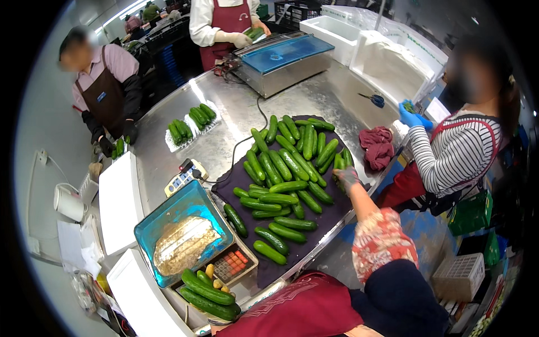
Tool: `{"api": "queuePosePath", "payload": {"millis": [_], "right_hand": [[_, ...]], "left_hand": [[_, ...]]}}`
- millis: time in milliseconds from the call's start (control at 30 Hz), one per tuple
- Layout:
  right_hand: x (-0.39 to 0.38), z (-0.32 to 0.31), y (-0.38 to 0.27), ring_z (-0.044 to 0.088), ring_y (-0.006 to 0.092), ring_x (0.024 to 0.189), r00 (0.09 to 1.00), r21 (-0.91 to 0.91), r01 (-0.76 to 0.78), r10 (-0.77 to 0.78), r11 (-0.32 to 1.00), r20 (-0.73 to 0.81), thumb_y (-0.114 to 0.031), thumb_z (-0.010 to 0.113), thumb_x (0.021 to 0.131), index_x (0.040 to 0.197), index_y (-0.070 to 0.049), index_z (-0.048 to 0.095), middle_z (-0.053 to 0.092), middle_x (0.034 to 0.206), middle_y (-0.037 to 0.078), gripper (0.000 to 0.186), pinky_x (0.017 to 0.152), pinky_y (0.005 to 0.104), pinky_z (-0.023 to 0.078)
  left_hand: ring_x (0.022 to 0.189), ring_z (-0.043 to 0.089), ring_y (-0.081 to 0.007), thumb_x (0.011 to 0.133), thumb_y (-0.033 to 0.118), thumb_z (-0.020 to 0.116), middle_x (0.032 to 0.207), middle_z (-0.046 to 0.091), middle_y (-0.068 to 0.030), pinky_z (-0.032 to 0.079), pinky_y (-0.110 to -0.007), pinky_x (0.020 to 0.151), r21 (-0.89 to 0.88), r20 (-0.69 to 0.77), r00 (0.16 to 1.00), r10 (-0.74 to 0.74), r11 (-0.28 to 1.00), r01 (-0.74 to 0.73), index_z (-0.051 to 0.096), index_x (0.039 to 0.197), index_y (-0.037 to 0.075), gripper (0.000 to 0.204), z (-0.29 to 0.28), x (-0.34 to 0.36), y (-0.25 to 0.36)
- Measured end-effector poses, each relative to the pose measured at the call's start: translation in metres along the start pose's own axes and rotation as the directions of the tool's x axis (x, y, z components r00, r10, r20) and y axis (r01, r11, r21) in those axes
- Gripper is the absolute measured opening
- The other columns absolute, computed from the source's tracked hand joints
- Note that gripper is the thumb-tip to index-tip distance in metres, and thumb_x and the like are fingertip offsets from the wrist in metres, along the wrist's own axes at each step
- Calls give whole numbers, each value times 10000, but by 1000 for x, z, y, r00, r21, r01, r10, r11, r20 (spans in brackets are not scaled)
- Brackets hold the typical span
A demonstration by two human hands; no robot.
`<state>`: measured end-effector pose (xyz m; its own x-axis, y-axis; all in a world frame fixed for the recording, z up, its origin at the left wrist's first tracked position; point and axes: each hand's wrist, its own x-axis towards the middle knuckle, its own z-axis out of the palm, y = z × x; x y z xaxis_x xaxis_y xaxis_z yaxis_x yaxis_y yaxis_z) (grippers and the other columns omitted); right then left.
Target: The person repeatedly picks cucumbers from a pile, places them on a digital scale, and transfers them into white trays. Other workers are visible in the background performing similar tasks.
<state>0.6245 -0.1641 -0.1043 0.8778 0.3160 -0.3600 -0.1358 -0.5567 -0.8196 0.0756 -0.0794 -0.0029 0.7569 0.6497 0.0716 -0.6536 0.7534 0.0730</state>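
My left hand, mostly hidden, grips several cucumbers at the bottom, yellowish fingertips showing, beside a scale with a blue pan and keypad. My right hand, in a grey glove, grips a cucumber at the right edge of a pile on a dark purple cloth. Its fingers are partly hidden. A power strip with a cable lies above the scale on the steel table.
Co-workers stand left, across and right. Bagged cucumbers, a second scale, foam boxes, scissors and maroon cloths occupy the table. White boards border the left; a crate sits lower right.
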Motion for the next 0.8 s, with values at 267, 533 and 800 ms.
{"api": "queuePosePath", "payload": {"millis": [267, 533, 800], "right_hand": [[-203, 63, -103, 608, 177, 704, 712, 251, 53, -213, 967, 669, -161, 721, 745, 1145, -10, 533, 637, 905, 89, 467, 614, 297, 496], [-319, 232, -195, 584, 370, 929, 47, 50, 982, -502, 179, 863, -193, 686, 716, 1072, -66, 539, 590, 1000, 192, 405, 773, 428, 480], [-370, 283, -171, 589, 256, 984, -150, 197, 219, -167, 956, 974, -206, 651, 817, 1270, -40, 414, 543, 1146, 129, 537, 873, 391, 475]], "left_hand": [[1042, 536, -318, 844, 581, 490, 1224, 457, -125, 424, -501, 878, 64, -253, 946, 201, 979, -192, 180, 1437, 126, 809, -22, -25, 24], [1098, 519, -272, 698, 549, 706, 1233, 498, -127, 398, -391, 988, 146, -95, 966, 239, 964, -224, 141, 1428, 8, 1071, 28, -41, 26], [1159, 492, -350, 710, 376, 753, 1247, 492, -185, 355, -450, 1036, -24, -59, 913, 405, 913, -407, 223, 1410, 39, 940, 11, -118, 35]]}}
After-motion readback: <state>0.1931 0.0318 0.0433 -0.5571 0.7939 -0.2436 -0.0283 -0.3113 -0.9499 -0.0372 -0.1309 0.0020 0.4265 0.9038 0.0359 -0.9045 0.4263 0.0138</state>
